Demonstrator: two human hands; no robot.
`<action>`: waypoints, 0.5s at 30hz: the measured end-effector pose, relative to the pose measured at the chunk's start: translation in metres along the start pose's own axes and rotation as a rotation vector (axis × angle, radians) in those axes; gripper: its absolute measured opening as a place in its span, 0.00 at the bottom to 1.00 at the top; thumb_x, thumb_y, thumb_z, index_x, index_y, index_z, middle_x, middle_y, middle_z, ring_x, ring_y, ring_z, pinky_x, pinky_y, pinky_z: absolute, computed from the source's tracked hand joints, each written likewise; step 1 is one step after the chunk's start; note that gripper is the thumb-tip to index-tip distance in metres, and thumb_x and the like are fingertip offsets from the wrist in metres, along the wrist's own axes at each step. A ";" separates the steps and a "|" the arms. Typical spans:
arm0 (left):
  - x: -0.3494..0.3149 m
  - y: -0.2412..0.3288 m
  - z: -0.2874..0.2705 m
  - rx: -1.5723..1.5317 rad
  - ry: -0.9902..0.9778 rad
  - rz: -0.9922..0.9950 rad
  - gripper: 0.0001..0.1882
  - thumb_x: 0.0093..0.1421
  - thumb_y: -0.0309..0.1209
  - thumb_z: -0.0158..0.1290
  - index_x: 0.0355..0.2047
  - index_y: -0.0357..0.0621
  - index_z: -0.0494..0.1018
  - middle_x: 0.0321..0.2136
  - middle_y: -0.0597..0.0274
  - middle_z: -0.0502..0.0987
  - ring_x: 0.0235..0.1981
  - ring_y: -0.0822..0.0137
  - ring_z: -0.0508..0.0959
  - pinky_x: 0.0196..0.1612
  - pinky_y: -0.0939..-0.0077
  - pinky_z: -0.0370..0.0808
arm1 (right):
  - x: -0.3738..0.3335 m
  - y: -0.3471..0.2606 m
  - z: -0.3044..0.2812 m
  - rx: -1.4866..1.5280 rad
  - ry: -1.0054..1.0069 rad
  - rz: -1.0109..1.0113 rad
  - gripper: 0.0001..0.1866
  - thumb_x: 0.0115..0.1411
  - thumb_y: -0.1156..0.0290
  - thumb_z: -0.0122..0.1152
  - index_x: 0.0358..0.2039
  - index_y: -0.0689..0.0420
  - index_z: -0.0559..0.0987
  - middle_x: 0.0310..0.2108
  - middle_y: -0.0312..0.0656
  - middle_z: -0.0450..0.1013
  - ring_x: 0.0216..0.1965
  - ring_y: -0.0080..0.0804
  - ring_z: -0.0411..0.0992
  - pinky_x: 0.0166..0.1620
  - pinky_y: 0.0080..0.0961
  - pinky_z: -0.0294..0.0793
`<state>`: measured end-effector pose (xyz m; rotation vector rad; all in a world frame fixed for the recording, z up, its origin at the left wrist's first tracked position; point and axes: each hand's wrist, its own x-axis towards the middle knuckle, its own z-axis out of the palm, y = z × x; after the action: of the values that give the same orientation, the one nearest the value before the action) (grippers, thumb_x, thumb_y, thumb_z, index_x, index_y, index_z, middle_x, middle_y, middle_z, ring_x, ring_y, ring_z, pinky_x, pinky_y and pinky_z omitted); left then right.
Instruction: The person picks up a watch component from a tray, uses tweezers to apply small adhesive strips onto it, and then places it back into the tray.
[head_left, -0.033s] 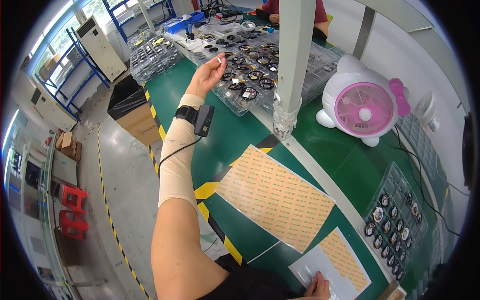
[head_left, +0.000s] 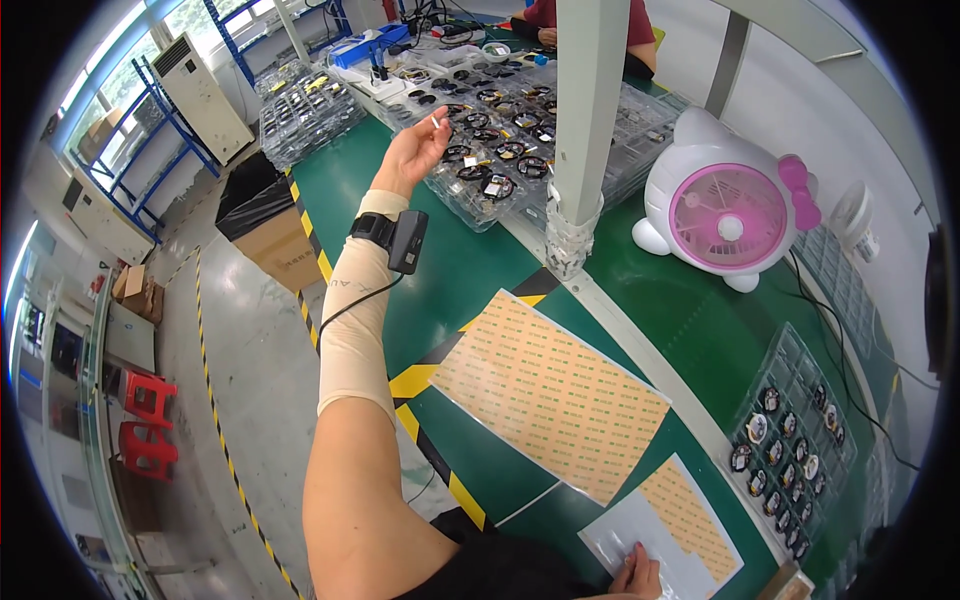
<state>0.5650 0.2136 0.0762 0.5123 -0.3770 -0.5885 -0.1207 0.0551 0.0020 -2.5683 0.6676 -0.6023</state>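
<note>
My left hand (head_left: pixel 416 152) reaches out over the near edge of the clear trays, its fingers closed in a pinch. A small white piece (head_left: pixel 436 122) shows at the fingertips; its kind is too small to tell. Under that hand, clear plastic trays (head_left: pixel 470 207) hold black coiled cables with small parts. At the lower edge, my right hand (head_left: pixel 636 575) rests on a partly bare white backing sheet (head_left: pixel 625 530) with tan, green-printed stickers (head_left: pixel 690 515) along its right side. Its fingers are drawn together, and anything in them is hidden. A fuller tan sticker sheet (head_left: pixel 550 390) lies between my hands.
A grey post (head_left: pixel 585 130) rises from the green table beside the trays. On the right stand a white-and-pink fan (head_left: pixel 728 215) and a clear tray of small round parts (head_left: pixel 790 450). More trays (head_left: pixel 305 110) are stacked at far left, near a carton (head_left: pixel 268 235). Another person (head_left: pixel 640 35) sits beyond.
</note>
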 end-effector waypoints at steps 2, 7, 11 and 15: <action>-0.007 0.026 -0.028 -0.355 -0.542 -0.333 0.17 0.63 0.20 0.30 0.51 0.25 0.56 0.47 0.38 0.63 0.48 0.49 0.67 0.54 0.71 0.69 | -0.004 0.000 -0.003 0.017 -0.029 -0.018 0.16 0.52 0.77 0.56 0.43 0.56 0.73 0.21 0.48 0.67 0.20 0.45 0.67 0.23 0.34 0.67; -0.011 0.019 -0.025 -0.368 -0.181 -0.206 0.17 0.64 0.23 0.27 0.50 0.24 0.55 0.48 0.36 0.61 0.51 0.47 0.65 0.56 0.68 0.67 | -0.003 0.004 -0.002 -0.009 -0.053 -0.003 0.16 0.51 0.78 0.56 0.43 0.57 0.73 0.22 0.48 0.67 0.21 0.45 0.67 0.24 0.34 0.68; -0.019 -0.001 0.023 -0.264 0.178 0.019 0.17 0.64 0.22 0.27 0.50 0.22 0.53 0.51 0.34 0.57 0.55 0.45 0.61 0.58 0.64 0.64 | -0.003 0.004 -0.001 -0.028 -0.036 0.002 0.16 0.51 0.78 0.56 0.43 0.57 0.73 0.22 0.49 0.67 0.21 0.45 0.67 0.24 0.34 0.68; -0.028 0.007 0.029 -0.242 0.174 0.013 0.17 0.64 0.23 0.27 0.48 0.21 0.53 0.52 0.29 0.55 0.54 0.41 0.60 0.56 0.59 0.66 | -0.006 0.002 -0.002 -0.023 -0.069 0.035 0.16 0.51 0.78 0.56 0.43 0.57 0.74 0.23 0.49 0.67 0.22 0.45 0.67 0.24 0.34 0.68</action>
<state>0.5328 0.2250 0.0982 0.3252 -0.1415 -0.5635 -0.1271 0.0561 0.0008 -2.5804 0.6987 -0.4951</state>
